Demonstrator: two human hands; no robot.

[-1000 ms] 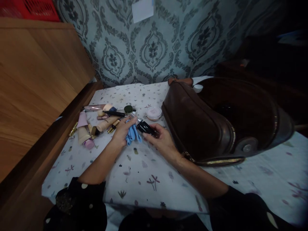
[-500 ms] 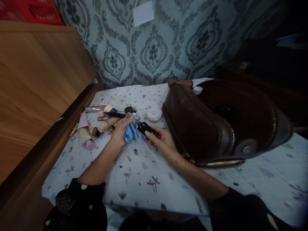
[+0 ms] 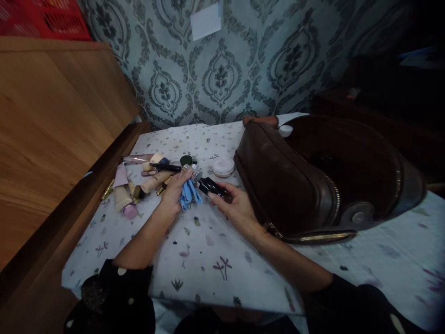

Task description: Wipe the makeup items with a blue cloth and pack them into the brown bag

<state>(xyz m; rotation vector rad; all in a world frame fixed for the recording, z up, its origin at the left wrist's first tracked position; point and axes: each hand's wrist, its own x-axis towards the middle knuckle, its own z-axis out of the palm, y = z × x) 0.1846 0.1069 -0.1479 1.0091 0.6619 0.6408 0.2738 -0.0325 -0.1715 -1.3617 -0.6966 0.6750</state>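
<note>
In my left hand (image 3: 173, 191) a bunched blue cloth (image 3: 189, 193) is gripped, and a clear, cap-like piece (image 3: 189, 170) shows at its fingertips. My right hand (image 3: 239, 204) is closed round a small glossy black bottle (image 3: 210, 185), which tilts with its top toward the left hand. The bottle's top lies close to the clear piece; whether they touch I cannot tell. Just beyond the hands, a round pale compact (image 3: 223, 167) rests on the patterned tablecloth (image 3: 208, 241). My right forearm passes beside a large open brown leather bag (image 3: 278, 185).
Several cosmetics lie to the left, among them a lilac tube (image 3: 120, 176), a beige tube (image 3: 121, 198) and a black pen-like item (image 3: 165, 166). A white round lid (image 3: 285, 131) is by the bag. A wooden panel (image 3: 62, 120) borders the table's left side.
My right hand's fingers have shifted slightly on the black bottle, so more of it shows. The left hand with the cloth has barely moved, and the view has tilted a little.
</note>
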